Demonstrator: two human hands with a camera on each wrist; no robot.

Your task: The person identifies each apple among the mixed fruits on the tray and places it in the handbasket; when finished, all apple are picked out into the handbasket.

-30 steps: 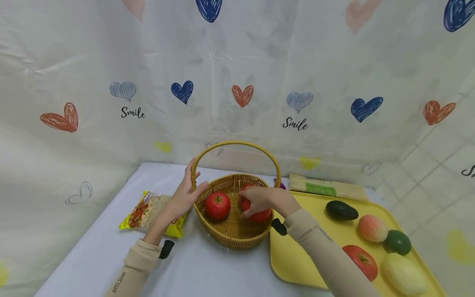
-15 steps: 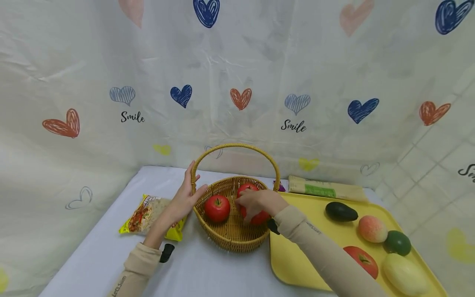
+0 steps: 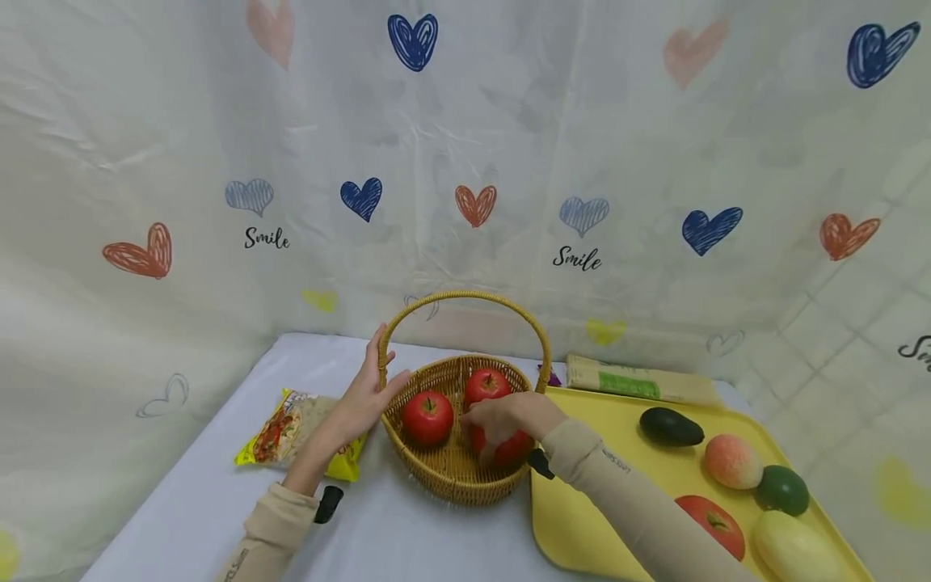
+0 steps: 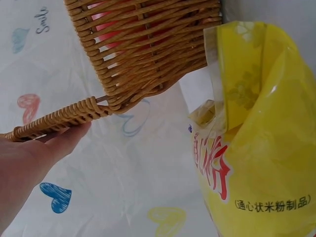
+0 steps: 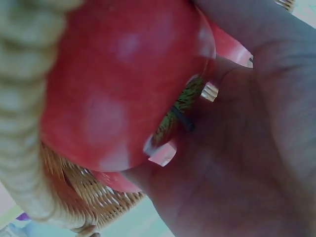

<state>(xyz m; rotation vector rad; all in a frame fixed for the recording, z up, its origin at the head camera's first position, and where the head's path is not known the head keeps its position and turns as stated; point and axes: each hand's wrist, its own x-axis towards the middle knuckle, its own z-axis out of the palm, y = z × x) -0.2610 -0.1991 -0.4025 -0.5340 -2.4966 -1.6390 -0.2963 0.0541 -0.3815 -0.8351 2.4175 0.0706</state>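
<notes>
A wicker basket with a tall arched handle stands mid-table. My left hand holds the left foot of that handle, fingers behind it and thumb near the rim. In the left wrist view the fingers show behind the handle. Inside the basket sit a red apple at the left and another red apple at the back. My right hand reaches in from the right and grips a third red apple, its stem turned towards the palm in the right wrist view.
Left of the basket lies a yellow food packet. At the right a yellow tray bears an avocado, a peach, a green fruit, an apple and a pale yellow melon. Behind it lies a paper packet.
My right hand has shifted slightly away from the back apple, which now shows more fully, and holds the apple at the basket's right. The left hand stays on the handle. The head view tilts up slightly.
</notes>
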